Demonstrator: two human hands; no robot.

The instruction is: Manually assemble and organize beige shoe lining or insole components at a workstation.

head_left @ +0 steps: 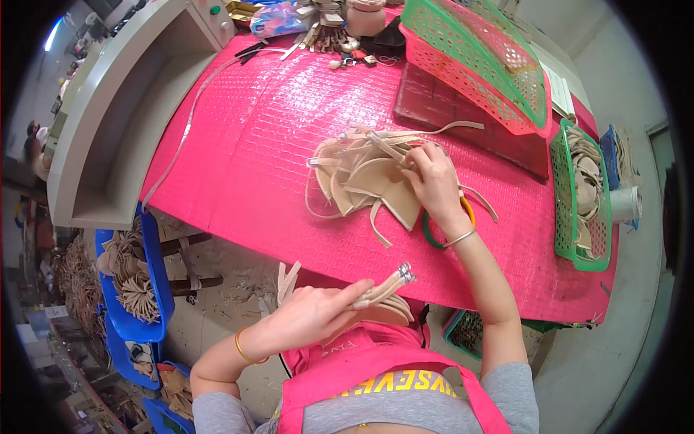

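Head view: a bright pink textured table cover [260, 137] fills the frame centre, with a grey shelf unit [108, 116] at upper left and littered concrete floor [231, 289] below. Green and pink plastic mesh baskets [477, 58] lean at upper right. The left hand [311, 315], lower centre, has its fingers pinched on a bundle of beige leather straps with metal buckles [387, 289]; its long axis runs lower left to upper right, buckles toward upper right. The right hand [434, 181] has its fingers closed on a loose pile of beige strap pieces [361, 177] at table centre.
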